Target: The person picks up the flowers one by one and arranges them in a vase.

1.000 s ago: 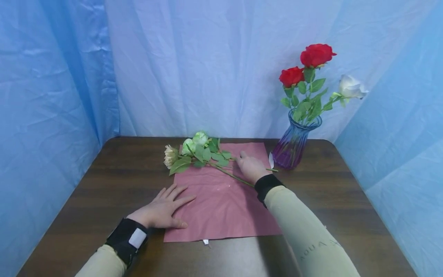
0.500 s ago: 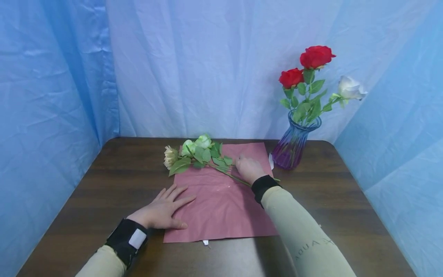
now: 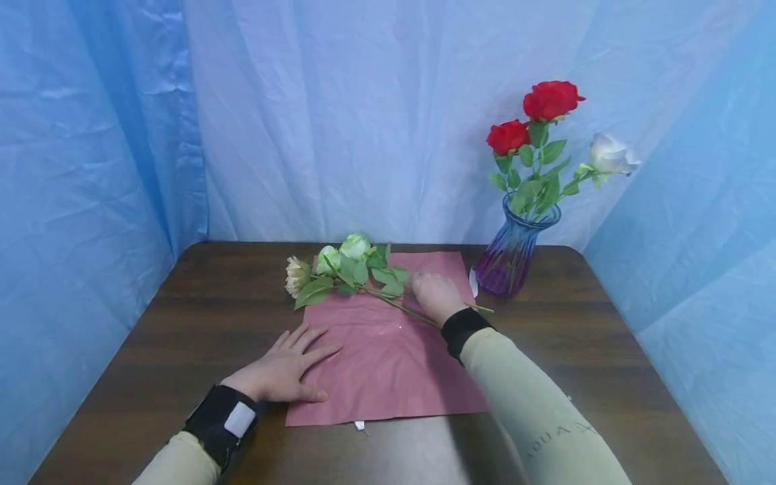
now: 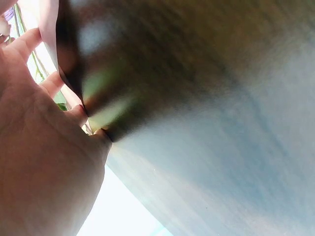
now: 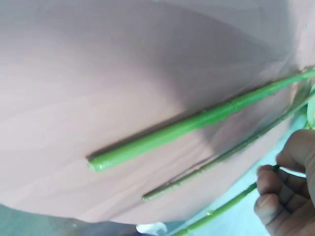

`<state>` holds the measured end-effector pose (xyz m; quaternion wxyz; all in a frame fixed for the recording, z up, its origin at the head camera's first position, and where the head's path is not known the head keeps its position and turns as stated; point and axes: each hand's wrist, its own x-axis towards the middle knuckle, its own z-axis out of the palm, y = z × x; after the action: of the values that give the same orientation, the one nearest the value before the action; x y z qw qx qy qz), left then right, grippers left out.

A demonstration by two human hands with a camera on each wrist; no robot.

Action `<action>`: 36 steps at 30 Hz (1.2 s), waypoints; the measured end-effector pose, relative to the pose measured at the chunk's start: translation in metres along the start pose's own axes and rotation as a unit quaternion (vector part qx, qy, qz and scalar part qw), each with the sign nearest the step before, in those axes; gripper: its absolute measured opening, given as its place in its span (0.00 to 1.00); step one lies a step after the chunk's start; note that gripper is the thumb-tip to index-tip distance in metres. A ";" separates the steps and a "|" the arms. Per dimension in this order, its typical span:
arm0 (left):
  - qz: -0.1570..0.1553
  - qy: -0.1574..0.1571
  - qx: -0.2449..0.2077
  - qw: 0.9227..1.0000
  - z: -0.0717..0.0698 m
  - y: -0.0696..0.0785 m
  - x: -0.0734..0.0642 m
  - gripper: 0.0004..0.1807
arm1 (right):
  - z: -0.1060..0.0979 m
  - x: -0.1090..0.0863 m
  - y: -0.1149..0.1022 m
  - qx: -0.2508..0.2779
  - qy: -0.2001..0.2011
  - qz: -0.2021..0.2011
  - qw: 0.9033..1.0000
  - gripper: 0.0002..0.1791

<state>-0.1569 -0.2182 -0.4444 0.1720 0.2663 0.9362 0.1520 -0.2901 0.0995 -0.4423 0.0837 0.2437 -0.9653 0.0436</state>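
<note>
A pink sheet of wrapping paper lies on the table. My left hand rests on its left edge, fingers spread; the left wrist view shows the same hand at the tabletop. Across the paper's far part lie a cream flower and a pale green rose, stems pointing right. My right hand pinches the stem of another pale green rose. In the right wrist view, curled fingers hold that thin green stem, while two other stems lie on the paper.
A blue-and-purple glass vase with two red roses and a white rose stands right of the paper. A small white tag pokes out under the near edge. Blue curtains enclose the table.
The held rose has shifted slightly right and nearer, and its stem end has swung toward me. My right hand's fingers have curled in more. My left hand has stayed put.
</note>
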 end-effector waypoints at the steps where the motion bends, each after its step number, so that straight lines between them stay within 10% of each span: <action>1: 0.000 0.000 0.000 1.000 0.000 0.000 0.000 0.47 | -0.001 -0.001 0.000 -0.009 0.005 -0.003 1.000 0.05; 36: -0.005 0.000 -0.008 1.000 0.002 -0.001 0.001 0.47 | -0.049 -0.011 0.004 -0.117 0.149 -0.186 0.964 0.11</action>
<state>-0.1573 -0.2183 -0.4466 0.1746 0.2605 0.9361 0.1590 -0.2762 0.1144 -0.3963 0.2608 0.3983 -0.8780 -0.0506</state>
